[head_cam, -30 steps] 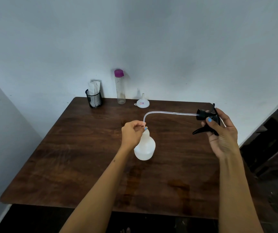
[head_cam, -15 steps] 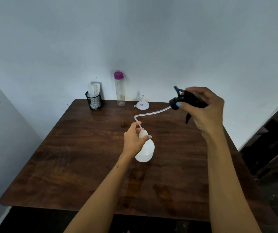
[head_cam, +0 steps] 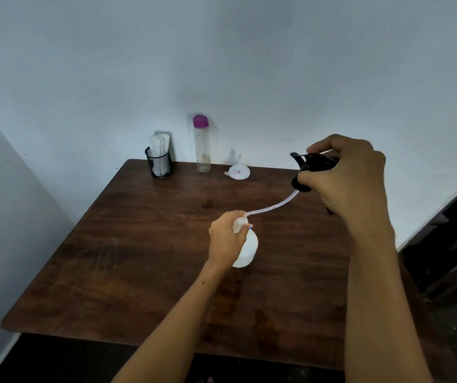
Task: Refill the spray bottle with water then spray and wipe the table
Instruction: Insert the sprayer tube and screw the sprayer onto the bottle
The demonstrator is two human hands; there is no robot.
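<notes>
Centrally on the table (head_cam: 128, 261) stood the white spray bottle (head_cam: 248, 251), upright, its neck held by the left hand (head_cam: 226, 240), whose fingers were curled round it. From the bottle mouth a clear dip tube (head_cam: 273, 207) ran up toward two o'clock to the black trigger head (head_cam: 308, 168), which was off the bottle and raised above the table. The right hand (head_cam: 351, 178) gripped that head from above, fingers wrapped round it. The lower end of the tube sat at the bottle mouth; how much of it was inside could not be determined.

At twelve o'clock from the bottle, near the wall, a white funnel (head_cam: 238, 170) lay mouth-down. Just beside it, toward eleven o'clock, stood a clear water bottle (head_cam: 202, 146) with a purple cap; whether it held water could not be told. Further out at ten o'clock was a black mesh holder (head_cam: 159, 163) containing white tissues (head_cam: 159, 140).

Assessment: the refill stage appeared barely begun, the head only being drawn clear. Risks noted: the flexible tube could flick residual liquid across the table as its end clears the mouth; the light bottle could tip if the left hand slackens while the tube drags on the rim; later pouring without the funnel would likely spill at the narrow neck.
</notes>
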